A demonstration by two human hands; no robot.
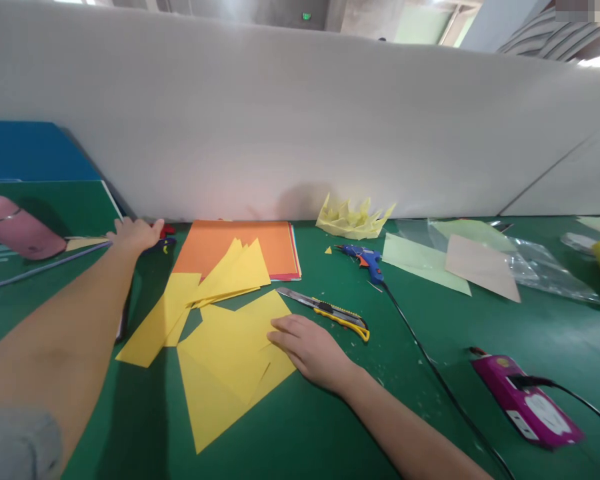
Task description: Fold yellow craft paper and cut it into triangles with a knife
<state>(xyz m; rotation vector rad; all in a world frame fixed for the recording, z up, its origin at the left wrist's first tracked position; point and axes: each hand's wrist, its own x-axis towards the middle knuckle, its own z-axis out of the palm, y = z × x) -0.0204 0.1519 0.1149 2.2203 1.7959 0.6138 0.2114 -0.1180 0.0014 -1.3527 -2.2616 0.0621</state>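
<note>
My left hand (pixel 136 235) reaches to the back left, its fingers spread near the edge of a green board (pixel 70 200). Close beside its thumb lie a small red object (pixel 167 231) and a dark blue one, too small to name. My right hand (pixel 313 350) rests palm down, with outstretched fingers on the right part of a yellow paper sheet (pixel 230 380). Just beyond that hand is a yellow utility knife (pixel 337 317) with its blade out. More cut yellow paper pieces (pixel 235 273) overlap a stack of coloured paper (pixel 200 243), orange on top.
At the back stands a spiky pale-yellow paper piece (pixel 353 223). A blue glue gun (pixel 367 260) trails a black cord toward a purple power strip (pixel 527 403). Pale paper sheets (pixel 483 267) and clear plastic (pixel 550 270) lie right; a pink bottle (pixel 23 227) left. A white partition (pixel 280 120) borders the table.
</note>
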